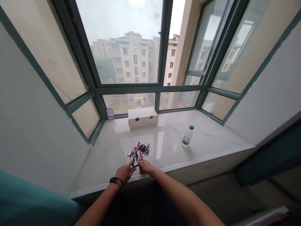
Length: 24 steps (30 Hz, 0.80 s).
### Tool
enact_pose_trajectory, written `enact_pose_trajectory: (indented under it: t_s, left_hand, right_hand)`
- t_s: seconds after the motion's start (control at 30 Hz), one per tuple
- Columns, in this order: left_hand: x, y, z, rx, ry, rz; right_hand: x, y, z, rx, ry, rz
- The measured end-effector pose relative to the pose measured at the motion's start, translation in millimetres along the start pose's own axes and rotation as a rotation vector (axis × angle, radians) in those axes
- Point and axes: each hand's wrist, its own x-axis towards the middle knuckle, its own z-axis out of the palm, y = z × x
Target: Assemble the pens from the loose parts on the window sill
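Observation:
Between my two hands, just above the front edge of the marble sill, is a slim teal pen. My left hand, with a dark watch on the wrist, grips one end of it. Fingers of my right hand are closed around the other end. Right beyond the fingertips lies a loose pile of pen parts, with pink, teal and black pieces and small dark bits. Whether the pen is whole or partly assembled is too small to tell.
A white box stands at the back of the sill against the window. To the right is a clear bottle with a green cap. A small purple packet leans in the left corner. A teal curtain hangs at lower left.

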Motion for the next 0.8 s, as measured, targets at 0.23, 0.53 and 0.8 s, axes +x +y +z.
enact_pose_trajectory:
  t_s: [0.23,0.53,0.8]
  left_hand:
    - [0,-1,11.3,0.048,-0.032,0.036]
    - [1,0,20.0,0.026,-0.004,0.020]
    - [0,-3,17.9,0.008,0.051,0.102]
  right_hand:
    - [4,17,-2,-0.032,-0.008,-0.094]
    - [8,31,-3,0.094,0.001,-0.106]
    - [7,28,-3,0.089,-0.006,-0.074]
